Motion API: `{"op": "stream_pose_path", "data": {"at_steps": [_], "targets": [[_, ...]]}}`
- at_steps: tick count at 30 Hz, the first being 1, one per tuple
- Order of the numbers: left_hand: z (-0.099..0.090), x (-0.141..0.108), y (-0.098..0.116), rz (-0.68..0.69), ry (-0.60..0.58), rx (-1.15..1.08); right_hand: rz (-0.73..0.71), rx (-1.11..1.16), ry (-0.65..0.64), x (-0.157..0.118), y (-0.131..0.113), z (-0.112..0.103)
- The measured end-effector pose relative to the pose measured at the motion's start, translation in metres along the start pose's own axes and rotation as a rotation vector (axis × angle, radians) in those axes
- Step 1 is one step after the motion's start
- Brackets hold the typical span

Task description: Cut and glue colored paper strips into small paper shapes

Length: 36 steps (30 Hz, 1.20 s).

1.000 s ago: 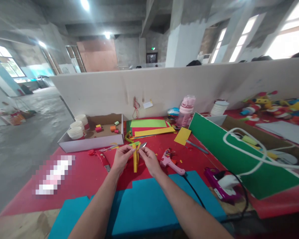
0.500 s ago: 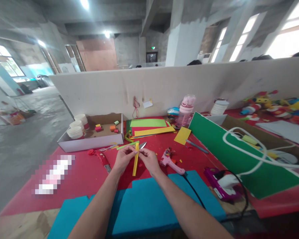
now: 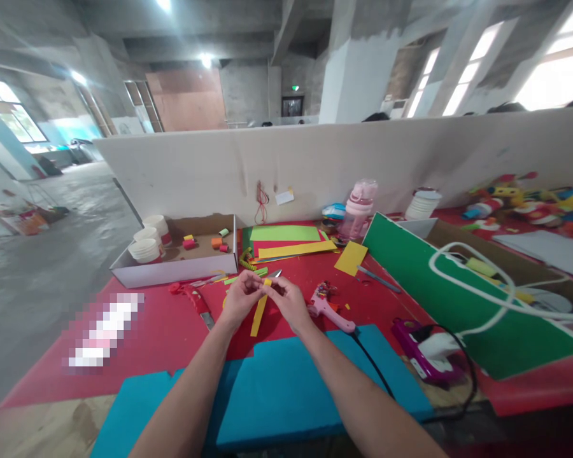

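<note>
At your red table, a blue board lies nearest you; beyond it, your left hand and right hand together pinch a yellow strip near its upper end, the rest slanting back toward you. A pink glue gun lies right of them; farther off, a cardboard box sits before a pale partition

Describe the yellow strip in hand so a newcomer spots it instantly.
Start from the blue slab at the near side of the red tabletop. Just beyond it, between left hand and right hand, a narrow yellow strip slants toward the slab. Unlike the yellow sheet lying farther off, this one is hand-held.
</note>
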<state>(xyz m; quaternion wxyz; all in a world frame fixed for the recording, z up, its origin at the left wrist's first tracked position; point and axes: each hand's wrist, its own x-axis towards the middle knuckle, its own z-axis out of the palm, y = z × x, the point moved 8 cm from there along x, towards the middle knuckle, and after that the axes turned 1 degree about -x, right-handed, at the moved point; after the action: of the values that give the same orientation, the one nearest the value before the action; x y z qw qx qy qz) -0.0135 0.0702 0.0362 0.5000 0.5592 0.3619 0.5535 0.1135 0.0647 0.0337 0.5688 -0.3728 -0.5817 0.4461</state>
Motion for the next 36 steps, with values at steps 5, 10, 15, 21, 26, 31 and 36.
{"op": "stream_pose_path", "data": {"at_steps": [5, 10, 15, 21, 26, 31, 36], "targets": [[0.002, 0.000, -0.004, 0.013, -0.040, 0.041, 0.016, -0.024, 0.021, 0.001, 0.007, -0.005], [0.002, -0.001, -0.003, 0.008, -0.044, 0.062, 0.036, -0.012, 0.018, 0.001, 0.006, -0.004], [0.003, -0.001, -0.005, -0.021, -0.060, 0.041, 0.043, -0.011, 0.020, 0.001, 0.003, -0.004], [0.002, -0.001, -0.005, -0.014, -0.059, 0.079, 0.042, -0.011, 0.011, 0.001, 0.000, -0.004], [0.002, 0.000, -0.006, -0.007, -0.062, 0.084, 0.033, -0.038, 0.011, 0.000, -0.002, -0.004], [0.003, 0.000, -0.005, -0.003, -0.058, 0.100, 0.017, -0.061, 0.028, 0.000, -0.002, -0.006], [0.003, 0.000, -0.003, 0.021, -0.054, 0.150, 0.037, -0.061, 0.040, 0.000, 0.000, -0.007]]}}
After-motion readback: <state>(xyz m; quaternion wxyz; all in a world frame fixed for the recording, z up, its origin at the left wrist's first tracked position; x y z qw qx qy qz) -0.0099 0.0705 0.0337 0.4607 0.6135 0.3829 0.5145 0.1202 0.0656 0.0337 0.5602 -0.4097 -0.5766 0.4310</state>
